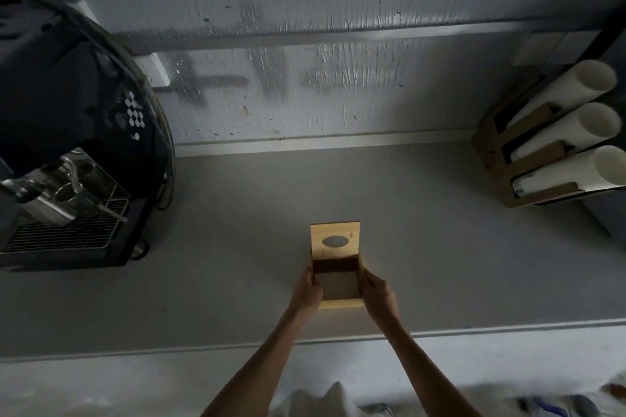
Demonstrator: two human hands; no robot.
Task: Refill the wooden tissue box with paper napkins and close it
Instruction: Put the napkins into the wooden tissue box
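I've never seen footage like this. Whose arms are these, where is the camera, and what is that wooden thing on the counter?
There is no machine here: a person wears a wide-angle camera on the head, looking down at their own bare arms. The left hand and right hand grip the two sides of a wooden tissue box resting on a grey counter. Its lid, with an oval slot, is slid back away from the person, so the box stands open. I see no napkins inside. To the left stands a coffee machine; to the right, three white tubes lie in a holder.
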